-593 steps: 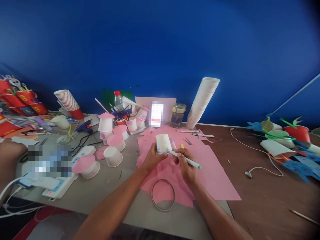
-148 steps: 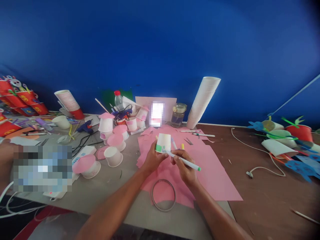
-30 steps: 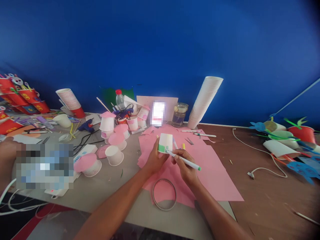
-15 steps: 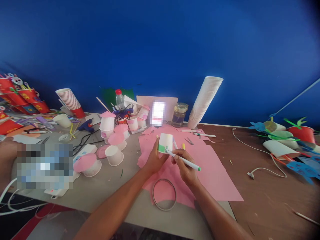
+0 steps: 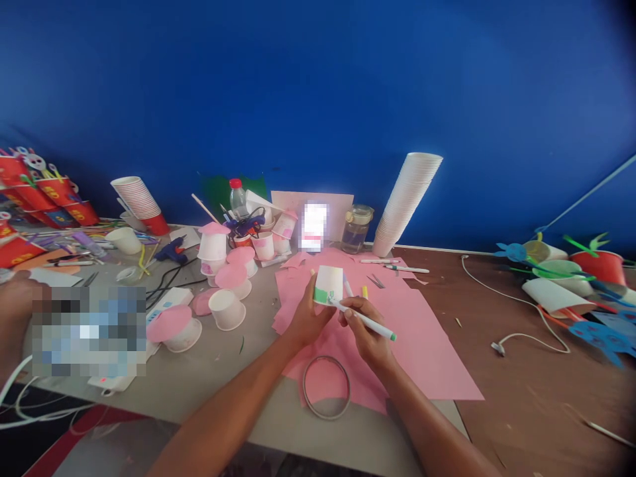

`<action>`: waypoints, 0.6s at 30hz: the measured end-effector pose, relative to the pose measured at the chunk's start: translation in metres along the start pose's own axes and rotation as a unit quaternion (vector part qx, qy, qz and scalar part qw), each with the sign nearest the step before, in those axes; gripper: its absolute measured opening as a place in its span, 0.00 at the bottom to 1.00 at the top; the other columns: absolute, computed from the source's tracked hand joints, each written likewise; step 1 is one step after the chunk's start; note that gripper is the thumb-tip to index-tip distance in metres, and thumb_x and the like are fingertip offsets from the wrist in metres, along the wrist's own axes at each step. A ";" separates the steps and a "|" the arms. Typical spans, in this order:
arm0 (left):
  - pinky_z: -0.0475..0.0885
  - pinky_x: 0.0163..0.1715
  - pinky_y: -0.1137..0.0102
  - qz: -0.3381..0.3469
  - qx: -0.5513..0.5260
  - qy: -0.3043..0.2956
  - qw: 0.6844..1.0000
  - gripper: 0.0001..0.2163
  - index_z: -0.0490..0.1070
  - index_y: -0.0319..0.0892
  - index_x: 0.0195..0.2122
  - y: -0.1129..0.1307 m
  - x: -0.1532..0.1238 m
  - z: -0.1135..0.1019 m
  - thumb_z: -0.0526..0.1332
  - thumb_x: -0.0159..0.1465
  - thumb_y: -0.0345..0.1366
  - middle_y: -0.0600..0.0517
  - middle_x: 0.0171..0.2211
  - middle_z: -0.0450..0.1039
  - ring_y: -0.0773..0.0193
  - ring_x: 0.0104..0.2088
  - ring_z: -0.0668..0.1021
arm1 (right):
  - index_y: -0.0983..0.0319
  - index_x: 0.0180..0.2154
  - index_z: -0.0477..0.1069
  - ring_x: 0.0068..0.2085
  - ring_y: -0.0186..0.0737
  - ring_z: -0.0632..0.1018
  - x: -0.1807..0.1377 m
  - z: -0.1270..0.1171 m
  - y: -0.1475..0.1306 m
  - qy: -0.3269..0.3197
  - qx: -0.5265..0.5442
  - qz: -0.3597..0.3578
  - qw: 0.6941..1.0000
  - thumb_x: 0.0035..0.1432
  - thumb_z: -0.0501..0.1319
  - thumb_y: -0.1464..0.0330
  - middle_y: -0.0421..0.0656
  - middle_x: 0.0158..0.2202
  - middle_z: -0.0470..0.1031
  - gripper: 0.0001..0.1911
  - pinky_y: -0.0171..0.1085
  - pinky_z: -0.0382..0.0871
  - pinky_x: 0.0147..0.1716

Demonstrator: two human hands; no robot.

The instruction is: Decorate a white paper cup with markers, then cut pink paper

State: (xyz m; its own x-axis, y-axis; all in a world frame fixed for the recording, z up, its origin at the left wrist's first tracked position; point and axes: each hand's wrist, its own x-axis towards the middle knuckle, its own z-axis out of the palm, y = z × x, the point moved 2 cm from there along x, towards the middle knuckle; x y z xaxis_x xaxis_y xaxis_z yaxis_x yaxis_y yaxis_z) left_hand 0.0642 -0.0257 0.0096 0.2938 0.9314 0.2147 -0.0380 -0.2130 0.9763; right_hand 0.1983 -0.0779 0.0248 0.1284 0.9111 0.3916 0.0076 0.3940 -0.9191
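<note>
My left hand (image 5: pixel 309 319) is closed around a white paper cup (image 5: pixel 328 279) with a green-coloured patch low on its side. Pinched in my right hand (image 5: pixel 368 329) is a white marker (image 5: pixel 372 323) with a green end; its tip meets the cup near small green marks beside the patch. Both hands are above sheets of pink paper (image 5: pixel 422 351) spread on the table. A roll of tape (image 5: pixel 326 415) lies flat in front of my wrists. Scissors (image 5: pixel 376 281) and further markers (image 5: pixel 407 269) rest on the paper beyond my right hand.
To the left stand white cups with pink paper tops (image 5: pixel 181 331), a plain cup (image 5: pixel 227 309), a glue gun (image 5: pixel 171 250) and a power strip (image 5: pixel 163 306). A tall cup stack (image 5: pixel 407 205) and a glass jar (image 5: pixel 356 228) are behind. Another person's hand (image 5: pixel 20 298) is at far left.
The marker's green end has dipped slightly down and left as my right hand shifts a little. The cup stays almost in place in my left hand.
</note>
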 end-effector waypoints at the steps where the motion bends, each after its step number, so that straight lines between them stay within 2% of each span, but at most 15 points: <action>1: 0.69 0.43 0.63 -0.001 -0.005 -0.001 1.000 0.26 0.58 0.44 0.59 0.000 0.000 0.000 0.63 0.60 0.39 0.49 0.41 0.73 0.59 0.41 0.74 | 0.59 0.37 0.72 0.26 0.37 0.72 0.000 -0.001 0.001 0.000 0.007 0.002 1.000 0.60 0.60 0.60 0.39 0.23 0.70 0.10 0.37 0.68 0.27; 6: 0.69 0.39 0.66 -0.015 -0.055 0.008 0.998 0.17 0.65 0.44 0.53 -0.001 0.003 -0.002 0.58 0.63 0.39 0.50 0.36 0.73 0.63 0.35 0.73 | 0.59 0.38 0.72 0.27 0.36 0.70 0.002 -0.005 0.005 0.012 0.077 0.021 0.997 0.61 0.59 0.61 0.37 0.22 0.70 0.09 0.36 0.65 0.28; 9: 0.70 0.39 0.65 -0.061 -0.144 0.021 0.987 0.13 0.69 0.43 0.47 -0.008 0.006 -0.002 0.59 0.62 0.36 0.49 0.36 0.74 0.63 0.35 0.74 | 0.59 0.37 0.72 0.26 0.35 0.70 0.005 -0.007 0.006 0.031 0.126 0.028 0.991 0.60 0.60 0.62 0.37 0.22 0.70 0.08 0.36 0.64 0.29; 14: 0.72 0.40 0.63 -0.159 -0.318 0.065 0.932 0.08 0.73 0.37 0.35 -0.013 0.010 -0.004 0.64 0.55 0.33 0.47 0.33 0.76 0.60 0.35 0.78 | 0.59 0.43 0.71 0.29 0.38 0.72 0.009 -0.012 0.007 0.100 0.132 0.041 0.985 0.62 0.57 0.59 0.38 0.24 0.70 0.12 0.39 0.67 0.31; 18: 0.73 0.41 0.64 -0.195 -0.379 0.048 0.903 0.09 0.73 0.35 0.35 -0.005 0.010 -0.007 0.66 0.53 0.30 0.46 0.32 0.77 0.61 0.34 0.79 | 0.60 0.42 0.71 0.29 0.37 0.72 0.008 -0.013 0.008 0.094 0.110 0.041 0.989 0.63 0.56 0.59 0.39 0.26 0.71 0.12 0.39 0.67 0.31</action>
State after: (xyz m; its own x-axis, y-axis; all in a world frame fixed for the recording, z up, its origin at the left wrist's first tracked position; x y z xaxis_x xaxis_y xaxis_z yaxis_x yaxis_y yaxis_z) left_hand 0.0609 -0.0137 0.0075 0.3442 0.9206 -0.1843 -0.6029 0.3673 0.7082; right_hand 0.2120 -0.0686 0.0197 0.3011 0.9111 0.2815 -0.2247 0.3547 -0.9076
